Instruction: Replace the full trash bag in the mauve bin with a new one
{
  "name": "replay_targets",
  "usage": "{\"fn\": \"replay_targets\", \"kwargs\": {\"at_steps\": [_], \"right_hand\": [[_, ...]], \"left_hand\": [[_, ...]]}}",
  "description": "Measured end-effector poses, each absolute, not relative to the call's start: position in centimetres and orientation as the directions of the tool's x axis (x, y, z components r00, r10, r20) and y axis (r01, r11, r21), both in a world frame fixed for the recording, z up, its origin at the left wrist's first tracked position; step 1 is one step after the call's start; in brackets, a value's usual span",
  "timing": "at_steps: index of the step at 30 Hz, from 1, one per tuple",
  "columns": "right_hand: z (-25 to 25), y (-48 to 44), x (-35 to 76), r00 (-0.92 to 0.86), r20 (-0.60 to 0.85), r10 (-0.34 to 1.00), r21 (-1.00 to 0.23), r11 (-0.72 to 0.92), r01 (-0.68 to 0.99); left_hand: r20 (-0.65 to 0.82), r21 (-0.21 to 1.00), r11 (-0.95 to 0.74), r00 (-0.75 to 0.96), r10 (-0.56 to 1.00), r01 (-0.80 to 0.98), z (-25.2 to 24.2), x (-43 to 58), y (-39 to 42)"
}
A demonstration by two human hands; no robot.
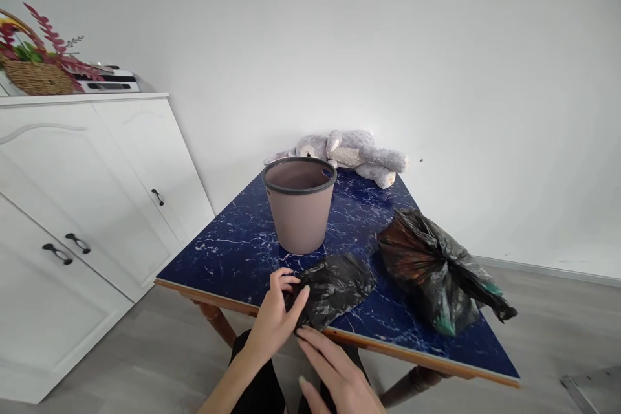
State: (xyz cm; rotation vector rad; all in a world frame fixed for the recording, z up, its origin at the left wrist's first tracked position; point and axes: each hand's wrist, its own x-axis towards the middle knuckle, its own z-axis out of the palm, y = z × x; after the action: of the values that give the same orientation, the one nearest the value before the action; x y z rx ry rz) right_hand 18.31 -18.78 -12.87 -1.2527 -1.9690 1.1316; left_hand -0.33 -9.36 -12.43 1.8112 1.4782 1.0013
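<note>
A crumpled black garbage bag [339,288] lies loosely at the table's front edge. My left hand [279,314] is curled around its left end, the thumb on top and the fingers behind, gripping the plastic. Just below, my right hand [334,372] has its fingers stretched toward the bag's lower corner, their tips at or touching the plastic, the thumb held apart. Behind the bag stands an upright mauve trash can [301,220] with a dark grey rim and no liner visible in it. A filled, tied black garbage bag [431,278] rests to the right.
The blue marbled table [228,239] has a wooden edge. A grey plush toy [354,150] lies against the wall at the back. White cabinets [87,194] stand on the left, topped by a wicker basket [36,77] of artificial flowers. A metal object [594,388] sits low at right.
</note>
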Motion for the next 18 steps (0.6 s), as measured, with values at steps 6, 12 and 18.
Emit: {"fn": "replay_targets", "kwargs": {"at_steps": [6,12,18], "right_hand": [[-10.8,-17.7,20.9,-0.298,0.112,0.948,-0.876,0.236,0.421],[-11.9,-17.7,23.3,-0.060,0.081,0.995,-0.924,0.098,0.370],[-11.7,-18.1,24.7,0.019,-0.029,0.999,-0.969,-0.033,0.247]], "left_hand": [[0.206,0.664,-0.279,0.189,0.960,0.694,-14.1,-0.6,-8.1],[0.262,0.593,-0.342,0.226,0.938,0.729,-13.0,-0.2,-8.3],[0.514,0.587,-0.510,0.197,0.835,0.629,-9.0,0.7,-9.6]]}}
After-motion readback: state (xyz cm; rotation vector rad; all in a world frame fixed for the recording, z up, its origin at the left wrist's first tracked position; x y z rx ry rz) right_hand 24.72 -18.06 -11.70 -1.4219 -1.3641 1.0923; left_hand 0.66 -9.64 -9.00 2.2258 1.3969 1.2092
